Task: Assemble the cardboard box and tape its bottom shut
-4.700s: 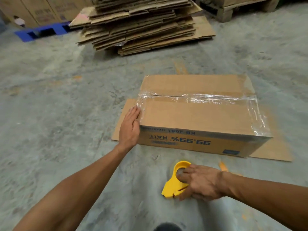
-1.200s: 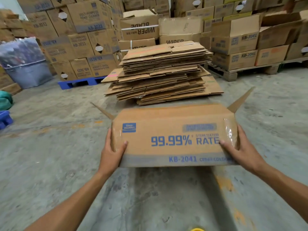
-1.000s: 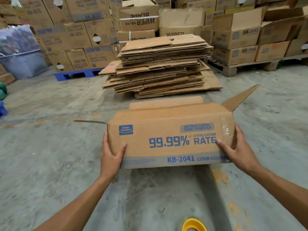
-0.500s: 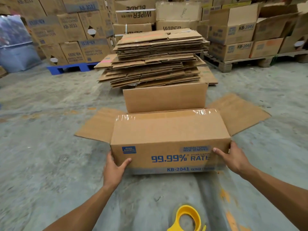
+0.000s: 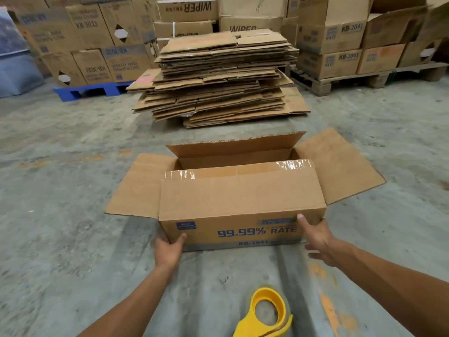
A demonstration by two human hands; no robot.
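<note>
The cardboard box stands upright on the concrete floor with its top open and all flaps splayed outward. Clear tape shines along the near flap's fold. Blue print on the front reads "99.99% RATE" and "KB-2041". My left hand grips the box's lower left corner, thumb on the front face. My right hand is at the lower right corner, thumb resting on the front face, fingers spread loose below the box's edge. A yellow tape dispenser lies on the floor close to me, between my arms.
A tall stack of flattened cartons lies just beyond the box. Behind it are packed cartons on a blue pallet at left and on a wooden pallet at right. Grey concrete floor surrounds the box.
The box was turned over from its taped bottom, lifted, then lowered onto the floor, open side up. Its flaps have fallen outward. My right fingers have loosened from the side.
</note>
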